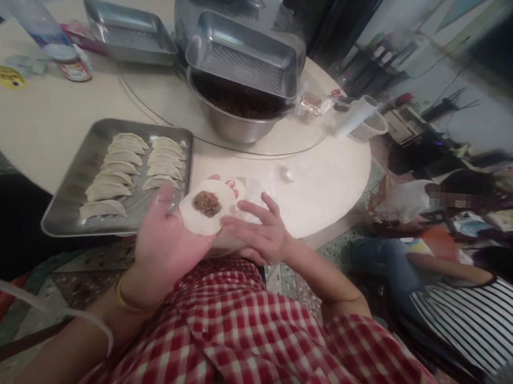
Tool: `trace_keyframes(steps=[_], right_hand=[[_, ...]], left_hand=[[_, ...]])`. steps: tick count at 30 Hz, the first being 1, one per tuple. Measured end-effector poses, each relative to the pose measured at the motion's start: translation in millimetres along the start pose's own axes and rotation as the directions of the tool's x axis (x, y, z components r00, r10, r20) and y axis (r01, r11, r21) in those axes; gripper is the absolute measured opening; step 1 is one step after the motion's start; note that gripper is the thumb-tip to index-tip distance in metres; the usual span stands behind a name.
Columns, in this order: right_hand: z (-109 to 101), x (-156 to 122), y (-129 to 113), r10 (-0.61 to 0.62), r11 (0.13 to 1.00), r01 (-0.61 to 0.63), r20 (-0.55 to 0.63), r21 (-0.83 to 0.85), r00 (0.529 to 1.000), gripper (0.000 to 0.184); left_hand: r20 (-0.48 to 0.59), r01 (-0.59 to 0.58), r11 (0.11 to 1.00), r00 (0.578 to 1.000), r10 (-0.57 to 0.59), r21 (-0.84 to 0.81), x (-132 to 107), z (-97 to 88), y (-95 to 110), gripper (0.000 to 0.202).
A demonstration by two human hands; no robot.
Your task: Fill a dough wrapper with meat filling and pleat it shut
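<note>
"What's in the tray (76, 172)?"

"Dumplings (106, 192) in two rows; a pan (245, 58) partly hides dark contents in the bowl (243, 129)."

"And the wrapper (194, 220)?"

"Round, pale, reddish-green filling (207, 204) centred, lying on the left hand (166, 241), palm flattened. The right hand (262, 233), loosely spread, is at its edge; contact unclear."
</note>
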State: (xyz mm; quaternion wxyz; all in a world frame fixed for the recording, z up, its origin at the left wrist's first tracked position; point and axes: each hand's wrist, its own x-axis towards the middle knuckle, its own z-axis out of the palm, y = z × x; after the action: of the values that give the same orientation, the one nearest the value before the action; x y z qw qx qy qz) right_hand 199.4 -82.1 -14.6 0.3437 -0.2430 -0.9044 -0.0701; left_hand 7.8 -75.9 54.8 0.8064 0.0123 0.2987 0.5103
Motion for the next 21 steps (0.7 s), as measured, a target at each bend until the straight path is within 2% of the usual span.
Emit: trace_keyframes(steps=[3, 4, 5, 6, 8, 9, 11, 13, 15, 18, 21], right_hand=[[-4, -4, 0, -0.091, 0.995, 0.086, -0.104, -0.055, 0.99, 0.038], [-9, -5, 5, -0.061, 0.994, 0.046, -0.163, -0.099, 0.985, 0.038], [-15, -7, 14, 0.012, 0.988, -0.047, -0.225, -0.15, 0.974, 0.039], [-22, -10, 26, 0.132, 0.962, -0.191, -0.28, -0.193, 0.951, 0.04], [-34, -17, 58, 0.434, 0.797, -0.535, -0.35, -0.281, 0.83, 0.041], [-37, -22, 75, 0.55, 0.702, -0.646, -0.349, -0.299, 0.759, 0.044], [-40, -33, 108, 0.697, 0.57, -0.761, -0.307, -0.31, 0.648, 0.049], [-35, -43, 132, 0.77, 0.502, -0.793, -0.238, -0.345, 0.592, 0.051], [-28, -50, 145, 0.796, 0.483, -0.789, -0.184, -0.38, 0.576, 0.052], [-22, -54, 151, 0.799, 0.487, -0.77, -0.145, -0.412, 0.583, 0.052], [-27, -51, 148, 0.781, 0.496, -0.774, -0.188, -0.393, 0.595, 0.05]], left_hand=[[0.024, -0.009, 1.0, 1.0, 0.009, 0.0, 2, -2.5, 0, 0.068], [0.047, -0.015, 1.0, 0.999, 0.015, -0.005, 3, -3.1, 0, 0.068], [0.066, -0.014, 1.0, 0.998, 0.015, -0.011, 3, -3.3, 0, 0.068], [0.075, -0.01, 1.0, 0.997, 0.011, -0.015, 3, -3.2, 0, 0.066], [0.062, -0.009, 1.0, 0.998, 0.01, -0.019, 2, -2.1, 0, 0.065], [0.046, -0.013, 1.0, 0.999, 0.014, -0.02, 2, -1.3, -1, 0.065], [0.027, -0.027, 1.0, 0.999, 0.028, -0.015, 1, 0.2, -1, 0.065], [0.028, -0.033, 0.999, 0.999, 0.033, 0.0, 1, 1.3, -2, 0.065], [0.006, -0.028, 0.999, 1.0, 0.028, 0.025, 0, 1.8, -3, 0.064], [-0.038, -0.011, 0.999, 0.999, 0.012, 0.046, -1, 1.9, -5, 0.062], [-0.011, 0.019, 0.999, 1.0, -0.018, 0.04, 0, 0.2, -6, 0.059]])
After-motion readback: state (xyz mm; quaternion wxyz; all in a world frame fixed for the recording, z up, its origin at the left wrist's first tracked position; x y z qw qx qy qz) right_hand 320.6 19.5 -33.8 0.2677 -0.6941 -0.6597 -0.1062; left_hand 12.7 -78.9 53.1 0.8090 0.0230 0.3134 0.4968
